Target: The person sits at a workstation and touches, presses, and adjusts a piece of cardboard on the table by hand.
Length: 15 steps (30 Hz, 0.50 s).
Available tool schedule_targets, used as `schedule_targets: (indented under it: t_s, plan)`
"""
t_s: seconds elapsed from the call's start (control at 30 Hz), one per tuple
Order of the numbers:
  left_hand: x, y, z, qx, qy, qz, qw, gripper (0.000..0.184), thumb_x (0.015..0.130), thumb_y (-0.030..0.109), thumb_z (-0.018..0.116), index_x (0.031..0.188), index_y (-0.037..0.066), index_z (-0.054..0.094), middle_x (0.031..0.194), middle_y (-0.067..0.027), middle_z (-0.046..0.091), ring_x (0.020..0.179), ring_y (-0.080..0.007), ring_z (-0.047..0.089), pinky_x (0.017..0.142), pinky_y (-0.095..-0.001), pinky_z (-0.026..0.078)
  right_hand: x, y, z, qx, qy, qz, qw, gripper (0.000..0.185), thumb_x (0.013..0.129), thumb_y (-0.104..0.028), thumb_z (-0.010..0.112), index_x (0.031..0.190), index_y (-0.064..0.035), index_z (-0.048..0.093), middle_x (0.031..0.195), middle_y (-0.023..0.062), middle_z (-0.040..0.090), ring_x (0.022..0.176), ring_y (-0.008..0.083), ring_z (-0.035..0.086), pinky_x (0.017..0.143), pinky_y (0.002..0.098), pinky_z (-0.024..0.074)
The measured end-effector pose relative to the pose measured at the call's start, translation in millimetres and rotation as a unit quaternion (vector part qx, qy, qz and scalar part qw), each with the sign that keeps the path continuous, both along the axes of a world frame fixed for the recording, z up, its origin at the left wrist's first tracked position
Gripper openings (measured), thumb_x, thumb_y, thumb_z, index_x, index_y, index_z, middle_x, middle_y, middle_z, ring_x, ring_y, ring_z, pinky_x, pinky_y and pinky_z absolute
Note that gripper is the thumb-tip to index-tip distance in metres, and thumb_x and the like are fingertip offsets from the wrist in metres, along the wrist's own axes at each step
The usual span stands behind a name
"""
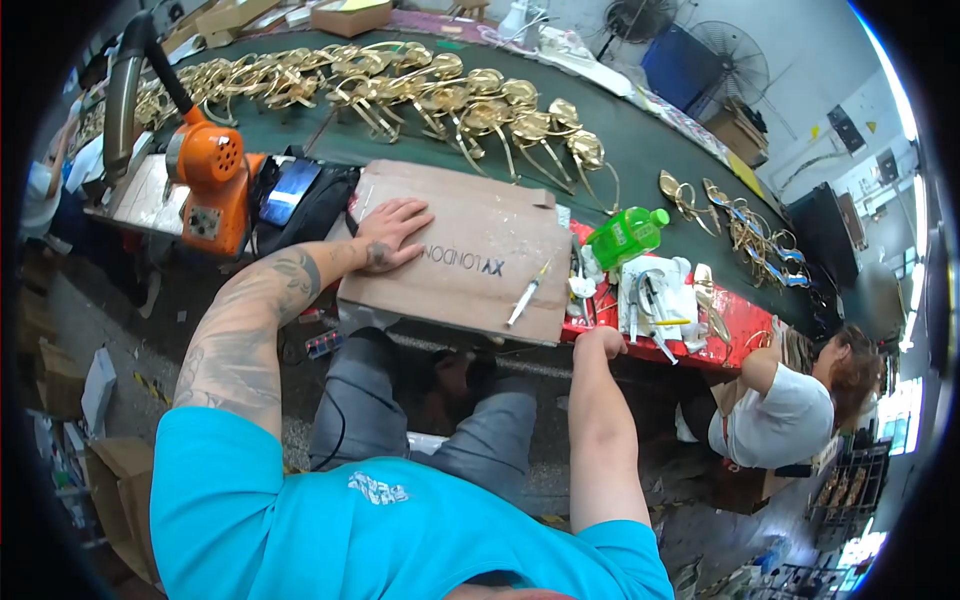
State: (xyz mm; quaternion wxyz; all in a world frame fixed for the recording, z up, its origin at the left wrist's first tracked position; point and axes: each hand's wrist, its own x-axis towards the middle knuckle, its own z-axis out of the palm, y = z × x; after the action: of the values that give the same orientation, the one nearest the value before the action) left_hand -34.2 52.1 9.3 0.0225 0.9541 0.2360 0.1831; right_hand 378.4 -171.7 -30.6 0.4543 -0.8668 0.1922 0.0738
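My left hand (395, 233) lies flat with its fingers stretched out on a brown cardboard sheet (460, 210) printed "XY LONDON". A slim syringe-like tool (528, 293), white with a yellowish tip, rests on the cardboard's right part. My right hand (600, 343) is closed at the front edge of the red work surface (740, 325), close to the cardboard's lower right corner. Its fingers are curled, and whatever they hold, if anything, is hidden. Just beyond it are a white cloth (672, 277) with several slim tools and a green bottle (627, 238) lying tilted.
Several gold sandals (490, 112) line the green conveyor belt (600, 185) beyond. An orange blower machine (213, 170) with a hose stands left, beside a black bag (325, 190) with a phone (290, 193) on it. A co-worker (785, 405) sits at right.
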Motion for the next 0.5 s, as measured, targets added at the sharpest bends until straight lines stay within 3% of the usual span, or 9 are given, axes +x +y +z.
schedule_targets:
  t_s: [0.5]
  plan:
    - [2,3,-5,0.008,-0.032,-0.005,0.999,0.062,0.092,0.042,0.060,0.144,0.010,0.055,0.151,-0.0142,0.048,0.140,-0.0342,0.044,0.118,-0.0461,0.032,-3,-5,11,0.052,-0.022,-0.066,0.996,0.034,0.104,-0.017,0.036,0.128,0.0048,0.049,0.113,0.0302,0.069,0.095,0.0431,0.073,0.081,0.0509,0.0609]
